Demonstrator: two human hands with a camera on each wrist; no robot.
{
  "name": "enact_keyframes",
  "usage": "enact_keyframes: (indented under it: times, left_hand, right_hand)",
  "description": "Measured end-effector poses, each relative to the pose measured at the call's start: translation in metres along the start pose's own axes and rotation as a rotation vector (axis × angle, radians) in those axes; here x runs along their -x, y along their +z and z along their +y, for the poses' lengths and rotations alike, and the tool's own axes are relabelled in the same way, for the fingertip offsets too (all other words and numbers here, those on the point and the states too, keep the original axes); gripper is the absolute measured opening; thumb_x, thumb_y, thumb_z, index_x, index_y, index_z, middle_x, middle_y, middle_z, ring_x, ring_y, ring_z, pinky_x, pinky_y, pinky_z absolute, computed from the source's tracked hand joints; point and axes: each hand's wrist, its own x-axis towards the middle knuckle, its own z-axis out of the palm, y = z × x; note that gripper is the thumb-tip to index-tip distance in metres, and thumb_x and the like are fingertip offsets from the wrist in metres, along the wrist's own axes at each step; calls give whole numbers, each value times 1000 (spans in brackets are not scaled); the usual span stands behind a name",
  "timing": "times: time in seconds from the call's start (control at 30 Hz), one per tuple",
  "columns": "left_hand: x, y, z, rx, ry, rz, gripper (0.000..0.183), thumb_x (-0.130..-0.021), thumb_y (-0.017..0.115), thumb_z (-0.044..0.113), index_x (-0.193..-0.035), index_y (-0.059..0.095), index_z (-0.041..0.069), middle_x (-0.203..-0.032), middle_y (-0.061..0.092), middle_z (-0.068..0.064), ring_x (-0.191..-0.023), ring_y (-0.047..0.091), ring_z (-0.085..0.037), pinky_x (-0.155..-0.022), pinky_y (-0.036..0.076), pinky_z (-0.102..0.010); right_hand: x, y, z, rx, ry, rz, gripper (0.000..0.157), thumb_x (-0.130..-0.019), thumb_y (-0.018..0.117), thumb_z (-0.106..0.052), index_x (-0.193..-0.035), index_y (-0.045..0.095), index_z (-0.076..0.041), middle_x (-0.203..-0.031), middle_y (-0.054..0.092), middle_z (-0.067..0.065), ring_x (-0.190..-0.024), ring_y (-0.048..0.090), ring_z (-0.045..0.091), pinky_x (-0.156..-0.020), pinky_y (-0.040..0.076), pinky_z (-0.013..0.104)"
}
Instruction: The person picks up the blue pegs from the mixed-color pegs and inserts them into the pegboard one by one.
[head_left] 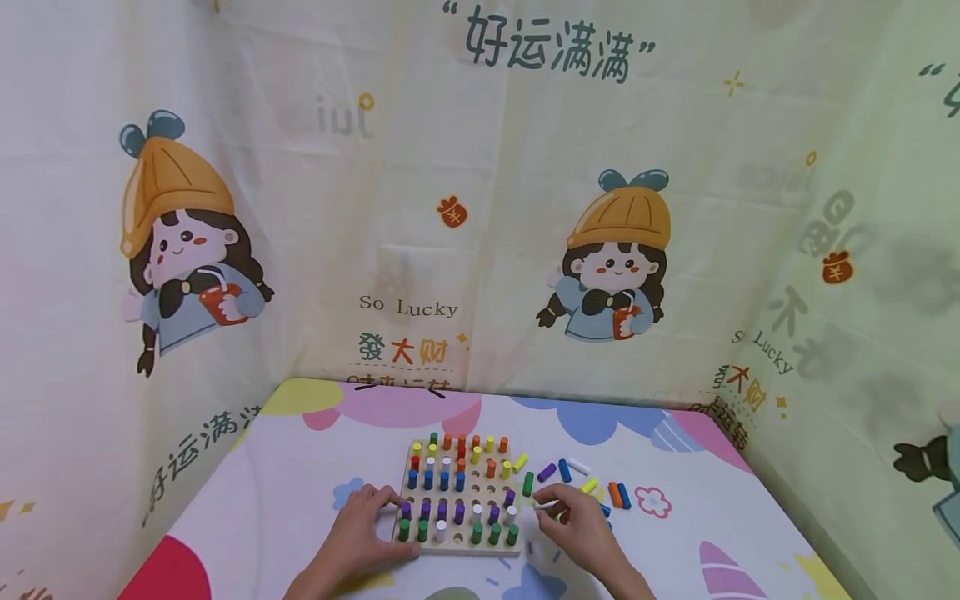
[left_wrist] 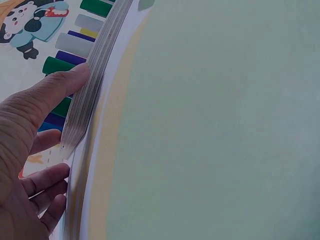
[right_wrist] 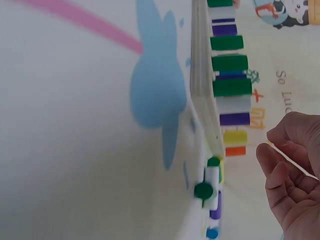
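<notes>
The white peg (head_left: 546, 506) in your right hand (head_left: 581, 525) should handle as light and stiff, probably smooth enough to roll or slip between the fingertips. It looks sturdy rather than fragile; the best hold is likely a thumb-and-finger pinch near one end, leaving the other end bare. The board (head_left: 467, 549) should be rigid and heavier than any peg, best steadied by its edges.

Your right hand pinches that peg just off the board's right side, above the worktop (head_left: 270, 471). Your left hand grips the board's near left corner, the thumb pressed on the near edge.

The peg is a plain, slim white rod, partly hidden by your fingers. The board is pale, with a striped, layered edge, and carries rows of upright pegs in green, purple, white, blue, red, orange and yellow. You have a bare hole (head_left: 458, 539) in the nearest row, and more farther back. Loose pegs (head_left: 547, 472) lie scattered to the board's right.
</notes>
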Motion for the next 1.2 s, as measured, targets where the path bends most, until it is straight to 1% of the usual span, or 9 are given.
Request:
enact_keyframes:
  times: [0.2,0.43,0.57,0.73,0.97,1.03,1.1,1.2]
  left_hand:
    - [0,1,-1,-6,-8,-5,62,-59,94,56,-106,66,26,-111,56,-4,-108,48,-31,-96,48,-65]
    - [-1,0,-1,-6,11,5,63,-59,93,58,-107,66,26,-111,56,-3,-107,49,-30,-96,48,-64]
    - [-1,0,-1,-7,19,9,64,-59,93,58,-107,66,26,-110,56,-3,-107,49,-30,-96,48,-63]
    - [-1,0,-1,-9,18,9,64,-59,93,58,-107,66,26,-110,56,-3,-107,48,-30,-96,48,-63]
    - [0,0,-2,-5,15,7,63,-60,93,58,-107,66,26,-111,56,-4,-108,48,-30,-97,47,-65]
    - [0,-1,-1,-4,17,7,63,-60,93,58,-107,66,26,-112,56,-4,-108,48,-31,-98,46,-66]
    - [0,-1,-1,-2,14,4,63,-60,93,57,-107,66,26,-112,56,-4,-109,48,-31,-98,46,-66]
    - [1,-1,0,1,9,1,63,-60,93,58,-107,66,26,-112,56,-4,-109,48,-31,-98,46,-65]
  right_hand:
    - [6,-6,11,38,5,46,17,-87,76,-4,-103,73,-6,-97,73,3,-73,61,4,-64,51,23]
    - [10,-17,21,65,71,74,19,-85,78,-4,-103,74,-7,-96,74,4,-71,59,6,-63,51,23]
    - [14,-22,27,75,80,113,19,-85,78,-1,-102,73,-7,-95,74,5,-69,59,5,-65,53,24]
    - [19,-29,34,105,107,153,19,-84,79,-1,-100,74,-8,-93,75,2,-68,57,4,-66,52,24]
    - [23,-38,45,108,154,161,19,-82,79,1,-99,74,-7,-93,74,3,-69,60,8,-63,51,23]
    - [24,-40,49,104,151,159,20,-82,79,1,-99,74,-6,-94,74,4,-69,61,8,-62,52,22]
    - [26,-43,53,104,130,158,21,-80,79,2,-100,74,-5,-95,75,4,-69,61,8,-62,52,23]
    - [27,-46,58,107,133,164,22,-79,78,3,-98,73,-4,-95,74,4,-68,59,7,-62,51,23]
